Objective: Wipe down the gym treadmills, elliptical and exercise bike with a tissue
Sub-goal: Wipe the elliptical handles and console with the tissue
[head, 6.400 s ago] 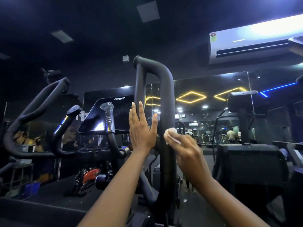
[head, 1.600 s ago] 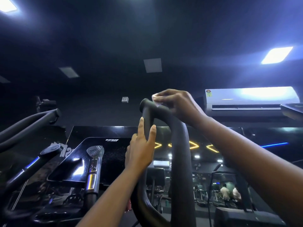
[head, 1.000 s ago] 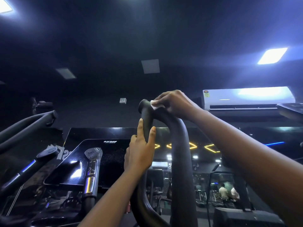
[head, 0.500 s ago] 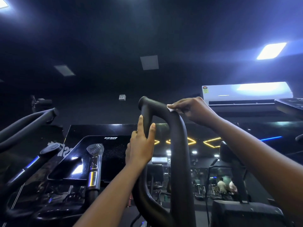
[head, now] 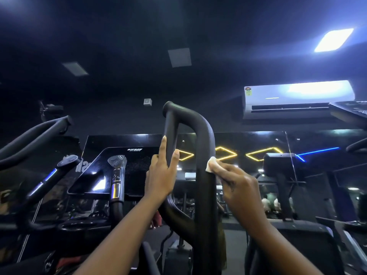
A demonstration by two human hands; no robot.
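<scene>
- On the right flank of the thick upright bar (head: 205,205), part of a looped handle (head: 191,118), the right hand (head: 238,187) pressed a small white tissue (head: 211,165) against the dark padding. Its grip was pinching the tissue between thumb and fingertips.
- This bar's long axis ran almost straight up and down. The tissue sat beside the bar, not around it, somewhat below the bend at the top of the loop.
- The left hand (head: 160,175) rested on the thinner bar (head: 170,132) of the same loop, further left. Its fingers were straight, with the bar in the fork between thumb and forefinger.
- I judge that the coming stroke must follow the bar's length. Most of the bar lay below the tissue, and the right hand was clearly the nearer one.
- The tissue touched only one side, so the opposite flank probably needs its own pass.
</scene>
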